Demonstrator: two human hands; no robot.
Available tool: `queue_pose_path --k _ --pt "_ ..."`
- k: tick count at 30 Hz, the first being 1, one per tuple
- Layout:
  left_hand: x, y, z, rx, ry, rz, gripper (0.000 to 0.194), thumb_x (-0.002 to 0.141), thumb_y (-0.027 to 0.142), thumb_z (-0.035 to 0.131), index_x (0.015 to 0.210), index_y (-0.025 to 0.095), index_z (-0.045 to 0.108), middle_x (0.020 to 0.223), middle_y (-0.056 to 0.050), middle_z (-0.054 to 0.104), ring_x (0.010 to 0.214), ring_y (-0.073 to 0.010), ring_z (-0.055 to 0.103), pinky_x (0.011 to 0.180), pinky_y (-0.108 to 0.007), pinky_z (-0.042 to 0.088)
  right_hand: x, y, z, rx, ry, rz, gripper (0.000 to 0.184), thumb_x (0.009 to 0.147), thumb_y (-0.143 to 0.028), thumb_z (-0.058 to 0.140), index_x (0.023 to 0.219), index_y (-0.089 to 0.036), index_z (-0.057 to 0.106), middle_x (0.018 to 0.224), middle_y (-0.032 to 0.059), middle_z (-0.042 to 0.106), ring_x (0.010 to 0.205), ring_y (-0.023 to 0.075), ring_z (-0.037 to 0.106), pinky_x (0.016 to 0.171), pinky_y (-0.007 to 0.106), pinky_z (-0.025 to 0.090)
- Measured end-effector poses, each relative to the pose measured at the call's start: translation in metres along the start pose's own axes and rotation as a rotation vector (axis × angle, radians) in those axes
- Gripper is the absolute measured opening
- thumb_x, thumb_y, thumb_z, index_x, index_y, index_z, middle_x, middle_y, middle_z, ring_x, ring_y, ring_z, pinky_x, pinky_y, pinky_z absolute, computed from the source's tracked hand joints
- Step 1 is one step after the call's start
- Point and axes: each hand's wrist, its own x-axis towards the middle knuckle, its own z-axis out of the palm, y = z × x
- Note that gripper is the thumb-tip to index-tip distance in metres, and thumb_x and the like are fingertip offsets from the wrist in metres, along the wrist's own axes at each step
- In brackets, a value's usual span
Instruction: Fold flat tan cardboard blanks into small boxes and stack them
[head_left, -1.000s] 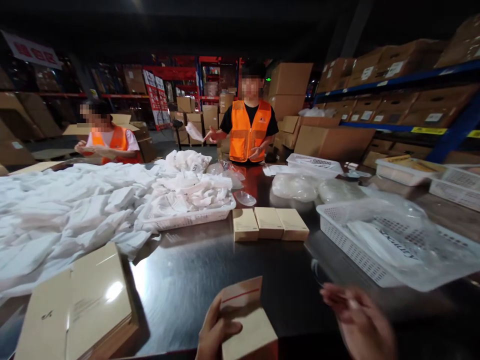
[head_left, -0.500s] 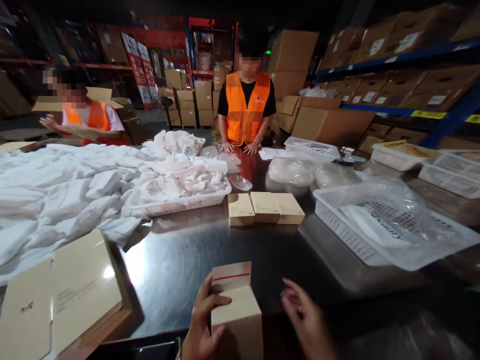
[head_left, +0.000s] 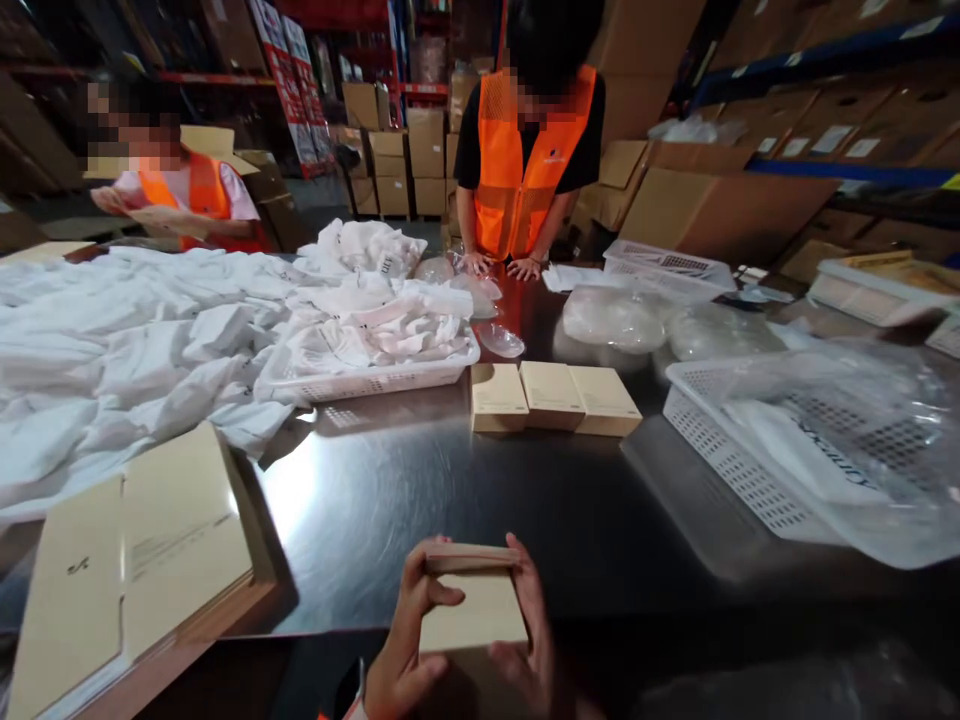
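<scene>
Hands, left hand (head_left: 401, 655) and right hand (head_left: 529, 640), pinch a small carton (head_left: 474, 605) at the near table edge (head_left: 247, 640), where uneven finger pressure could crush its top flap.

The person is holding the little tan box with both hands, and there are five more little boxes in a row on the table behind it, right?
Not quite. Both hands do hold the small tan box, but the head view shows three boxes in the row, not five.
</scene>
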Motion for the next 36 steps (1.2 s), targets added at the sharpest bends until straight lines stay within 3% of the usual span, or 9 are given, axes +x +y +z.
queue_pose_path --k 3,6,8,11,14,22,27,32,36 --pt "0.006 0.008 0.004 -0.010 0.101 0.053 0.043 0.094 0.064 0.052 0.119 0.030 0.053 0.146 -0.006 0.039 0.141 -0.0271 0.037 0.116 -0.038 0.036 0.008 -0.004 -0.004 -0.025 -0.013 -0.116 0.072 0.086 -0.073 0.057 0.142 -0.033 0.035 0.123 0.0125 0.058 0.103 0.0308 0.067 0.080 0.043 0.059" --pt "0.014 0.016 0.007 -0.100 0.223 0.167 0.044 0.092 0.052 0.064 0.122 0.031 0.041 0.108 0.000 0.053 0.107 -0.0191 0.055 0.113 -0.035 0.039 0.023 -0.015 -0.012 -0.234 -0.073 -0.369 0.053 0.094 -0.069 0.049 0.126 -0.027 0.049 0.107 0.0076 0.056 0.095 0.0242 0.062 0.080 0.037 0.057" --pt "0.020 0.024 0.005 -0.087 0.171 0.175 0.041 0.092 0.047 0.064 0.123 0.029 0.044 0.094 0.001 0.053 0.091 -0.0184 0.054 0.102 -0.036 0.045 0.034 -0.022 -0.016 -0.356 -0.157 -0.551 0.047 0.098 -0.063 0.044 0.124 -0.024 0.051 0.102 0.0064 0.057 0.093 0.0239 0.060 0.083 0.040 0.055" --pt "0.028 0.036 -0.003 0.032 -0.018 0.082 0.028 0.097 0.045 0.055 0.113 0.024 0.062 0.093 -0.005 0.054 0.094 -0.0228 0.052 0.088 -0.040 0.046 0.043 -0.028 -0.020 -0.423 -0.237 -0.676 0.038 0.101 -0.051 0.040 0.124 -0.023 0.053 0.104 0.0068 0.057 0.094 0.0242 0.060 0.085 0.043 0.053" --pt "0.034 0.044 -0.007 0.104 -0.126 0.096 0.029 0.100 0.044 0.048 0.110 0.025 0.068 0.102 -0.007 0.056 0.102 -0.0248 0.052 0.093 -0.045 0.044 0.045 -0.030 -0.022 -0.466 -0.234 -0.723 0.036 0.102 -0.046 0.038 0.122 -0.021 0.054 0.107 0.0070 0.056 0.100 0.0246 0.060 0.088 0.045 0.052" --pt "0.039 0.041 -0.004 0.029 -0.073 0.136 0.023 0.099 0.040 0.057 0.107 0.024 0.070 0.103 -0.004 0.064 0.102 -0.0200 0.058 0.099 -0.040 0.043 0.033 -0.018 -0.020 -0.318 -0.165 -0.652 0.032 0.102 -0.050 0.048 0.118 -0.025 0.060 0.102 0.0054 0.060 0.100 0.0237 0.060 0.092 0.045 0.053" --pt "0.039 0.044 -0.005 0.045 -0.053 0.138 0.022 0.098 0.041 0.058 0.102 0.024 0.072 0.094 -0.003 0.065 0.099 -0.0193 0.059 0.098 -0.039 0.045 0.028 -0.016 -0.018 -0.271 -0.137 -0.657 0.022 0.102 -0.045 0.052 0.102 -0.025 0.061 0.093 0.0017 0.063 0.095 0.0197 0.063 0.097 0.044 0.050" --pt "0.038 0.045 -0.004 0.084 -0.019 0.134 0.026 0.098 0.045 0.058 0.091 0.025 0.074 0.078 0.001 0.063 0.091 -0.0168 0.060 0.100 -0.035 0.045 0.039 -0.031 -0.029 -0.386 -0.305 -0.695 0.019 0.101 -0.034 0.053 0.105 -0.023 0.067 0.090 0.0017 0.062 0.090 0.0180 0.065 0.095 0.042 0.051" --pt "0.031 0.042 0.000 0.136 0.112 0.182 0.022 0.095 0.045 0.065 0.089 0.026 0.075 0.074 0.003 0.065 0.085 -0.0156 0.063 0.102 -0.036 0.044 0.051 -0.043 -0.037 -0.458 -0.468 -0.695 0.021 0.098 -0.027 0.053 0.110 -0.022 0.070 0.087 0.0017 0.061 0.085 0.0171 0.062 0.088 0.038 0.051"
